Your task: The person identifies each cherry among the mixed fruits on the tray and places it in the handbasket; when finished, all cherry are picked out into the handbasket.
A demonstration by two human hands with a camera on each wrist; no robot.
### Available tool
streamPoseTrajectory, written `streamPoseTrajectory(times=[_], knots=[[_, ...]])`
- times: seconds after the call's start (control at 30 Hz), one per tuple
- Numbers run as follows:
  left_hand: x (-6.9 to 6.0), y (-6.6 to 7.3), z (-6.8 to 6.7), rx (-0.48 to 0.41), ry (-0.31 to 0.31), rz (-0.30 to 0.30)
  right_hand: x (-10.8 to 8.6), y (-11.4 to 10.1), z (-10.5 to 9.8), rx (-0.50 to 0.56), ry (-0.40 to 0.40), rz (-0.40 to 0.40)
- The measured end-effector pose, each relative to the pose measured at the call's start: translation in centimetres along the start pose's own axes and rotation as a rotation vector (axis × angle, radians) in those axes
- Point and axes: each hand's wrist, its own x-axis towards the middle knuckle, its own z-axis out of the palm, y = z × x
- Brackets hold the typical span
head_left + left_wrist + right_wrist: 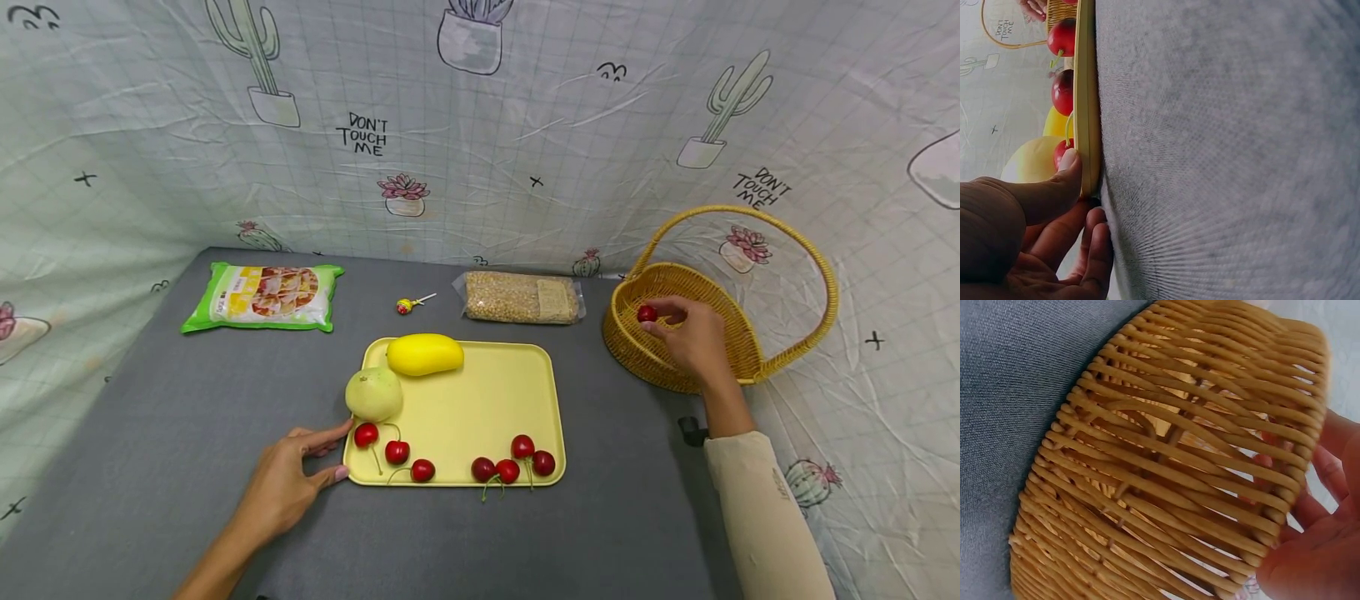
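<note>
My right hand (693, 337) pinches a red cherry (647, 313) between thumb and fingertips, over the inside of the yellow wicker basket (622, 333). From the right wrist, the woven basket wall (1166, 469) partly hides that hand (1329, 531). At the left edge of the pale yellow tray (480, 408), my left hand (288, 475) holds the rim near the front corner, thumb on it and fingers curled beside it. The tray carries a yellow mango (425, 355), a round pale green fruit (374, 394), cherries (423, 471) at front left and more cherries (483, 470) at front right.
Along the back of the grey table (225, 400) lie a green-and-white food bag (266, 296), a lollipop (406, 306) and a clear pack of beige grains or beans (517, 297). The basket's tall handle (825, 292) arches up on the right. A printed cloth (480, 167) hangs behind.
</note>
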Motion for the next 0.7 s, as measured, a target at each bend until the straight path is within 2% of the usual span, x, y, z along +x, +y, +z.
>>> streamPoseTrajectory(times=[0.27,0.5,0.7], knots=[[0.0,0.2,-0.1,0.003,-0.010,-0.015,1.3,0.9,0.5,-0.059,-0.041,0.052],[-0.1,0.2,-0.1,-0.007,-0.010,-0.015,2.2,0.9,0.8,-0.049,-0.138,0.132],[0.0,0.1,0.0,0.001,-0.001,-0.007,2.7,1.1,0.9,-0.063,-0.190,0.210]])
